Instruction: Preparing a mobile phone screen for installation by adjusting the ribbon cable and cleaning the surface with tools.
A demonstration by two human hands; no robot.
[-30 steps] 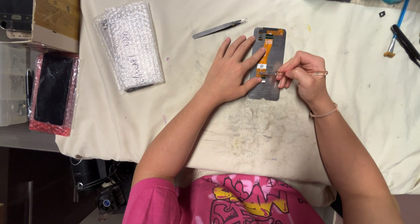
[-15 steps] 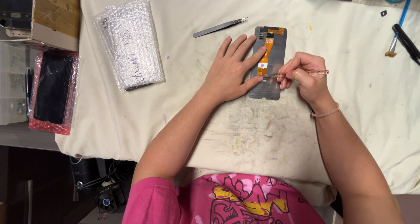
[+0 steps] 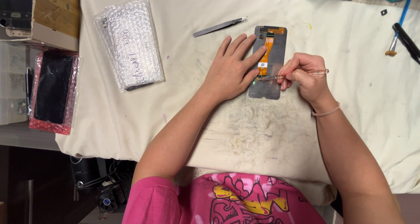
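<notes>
The left hand (image 3: pixel 229 71) lies flat and open, fingers spread, pressing on the left edge of a grey phone screen panel (image 3: pixel 267 86) that rests face down on the cloth-covered tabletop (image 3: pixel 183 119); its forefinger reaches onto the orange ribbon cable (image 3: pixel 265 49) running down the panel's back. The right hand (image 3: pixel 306 75) is curled closed in a pen-like pinch around a thin clear-handled tool (image 3: pixel 291 75), whose tip touches the panel just below the cable's small white label (image 3: pixel 262 65).

Above the left hand, metal tweezers (image 3: pixel 220 26) lie apart on the cloth. Farther left sits a rectangular bubble-wrap package (image 3: pixel 130 43) with handwriting on it. At the tabletop's left edge lies a dark screen in a red bubble sleeve (image 3: pixel 53 90), just below a brown cardboard box (image 3: pixel 52 14). A blue-handled brush (image 3: pixel 397 27) lies at the far right.
</notes>
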